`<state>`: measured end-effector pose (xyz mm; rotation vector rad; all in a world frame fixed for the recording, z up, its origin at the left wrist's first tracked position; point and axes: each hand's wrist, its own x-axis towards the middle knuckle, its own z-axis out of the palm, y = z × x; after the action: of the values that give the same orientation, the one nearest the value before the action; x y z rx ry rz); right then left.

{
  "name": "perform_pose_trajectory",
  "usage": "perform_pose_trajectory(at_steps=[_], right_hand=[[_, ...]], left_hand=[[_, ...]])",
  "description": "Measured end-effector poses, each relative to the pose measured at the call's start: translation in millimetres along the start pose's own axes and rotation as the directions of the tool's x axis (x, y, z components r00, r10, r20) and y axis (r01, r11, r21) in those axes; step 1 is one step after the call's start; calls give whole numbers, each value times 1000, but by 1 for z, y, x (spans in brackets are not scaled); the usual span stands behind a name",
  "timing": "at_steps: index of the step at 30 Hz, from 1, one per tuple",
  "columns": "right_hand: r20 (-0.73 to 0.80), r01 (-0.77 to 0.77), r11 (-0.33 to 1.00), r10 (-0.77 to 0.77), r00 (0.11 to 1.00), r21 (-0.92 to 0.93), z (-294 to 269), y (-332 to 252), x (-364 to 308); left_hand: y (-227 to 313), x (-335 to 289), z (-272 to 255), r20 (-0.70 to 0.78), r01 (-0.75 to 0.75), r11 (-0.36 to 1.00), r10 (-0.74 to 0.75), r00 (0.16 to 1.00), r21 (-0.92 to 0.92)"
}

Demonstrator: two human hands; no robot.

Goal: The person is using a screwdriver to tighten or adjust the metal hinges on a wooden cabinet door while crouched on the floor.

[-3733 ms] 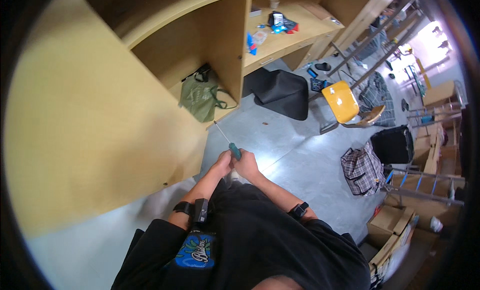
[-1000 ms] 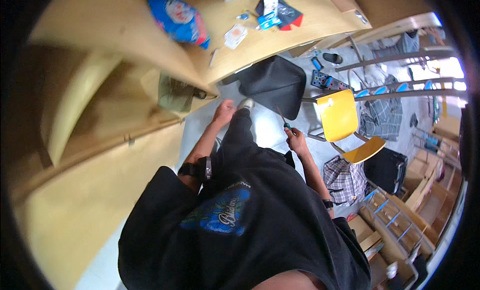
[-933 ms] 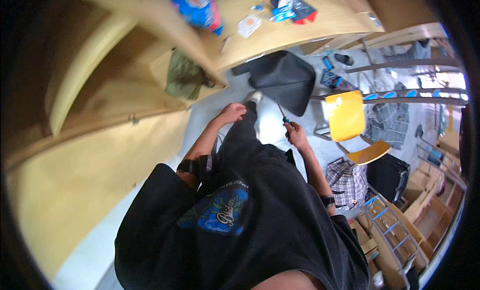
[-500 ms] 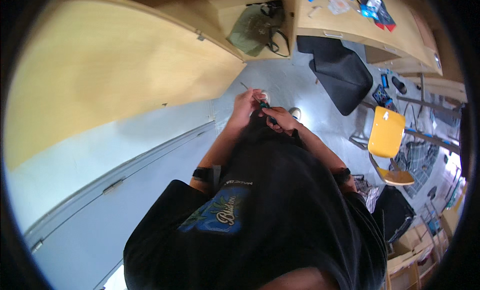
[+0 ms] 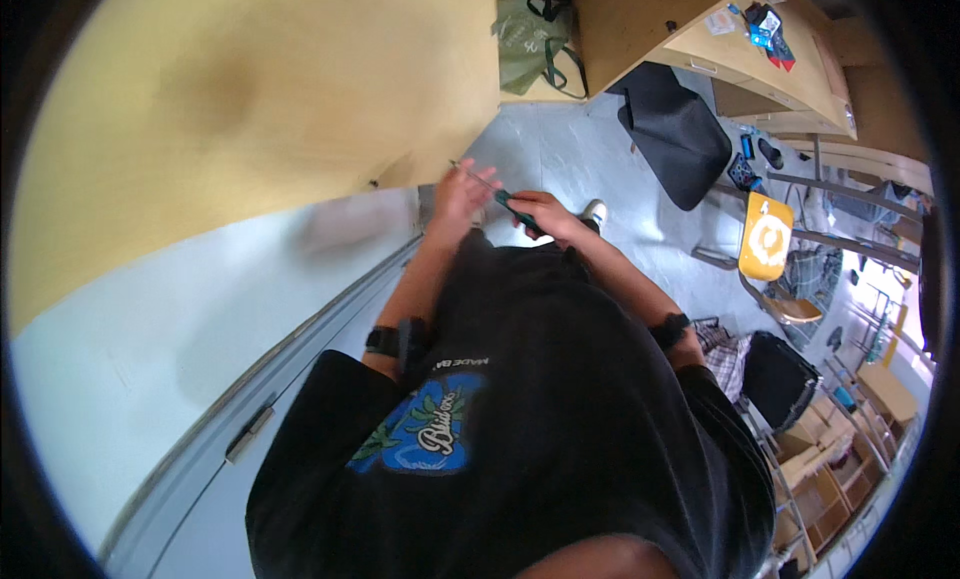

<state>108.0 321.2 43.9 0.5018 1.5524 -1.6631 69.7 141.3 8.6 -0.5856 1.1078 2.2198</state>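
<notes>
A: Screwdriver point(image 5: 503, 196)?
B: Green handle, darker toward the butt; thin metal shaft. Mid-air, near the door's point(image 5: 330, 89) lower right corner, tip slanting up-left.
A: Right hand point(image 5: 546, 214)?
B: Curled firmly round the handle.
A: Left hand point(image 5: 461, 195)?
B: Half-unfolded, fingers at the shaft; whether gripping, unclear.

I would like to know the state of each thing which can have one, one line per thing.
Screwdriver: held in the right hand
Left hand: at the screwdriver's front end, grip unclear
Cabinet: open
Green bag: inside the cabinet
Desk drawer: looks closed
Yellow chair: standing on the floor
Black suitcase: upright or lying, cannot tell
</notes>
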Motion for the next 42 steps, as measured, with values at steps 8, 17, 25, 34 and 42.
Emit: perform_pose_trajectory(at_steps=[8,17,25,34,42], right_hand=[[-24,-30,991,34,999,131,109,-5,50],[-17,28,920,-23,1000,392,146,41,81],[56,46,878,-82,995,476,157,47,93],[92,75,870,-136,986,487,164,58,116],[129,37,817,-135,982,575,164,66,119]], left_hand=[[54,1,-107,-192,142,982,-165,967,-125],[69,-12,-120,-291,96,980,-41,956,175],[83,-9,-132,-355,79,945,40,934,317],[88,-2,-146,-355,92,904,69,932,417],[90,-8,-137,-368,117,860,86,926,496]])
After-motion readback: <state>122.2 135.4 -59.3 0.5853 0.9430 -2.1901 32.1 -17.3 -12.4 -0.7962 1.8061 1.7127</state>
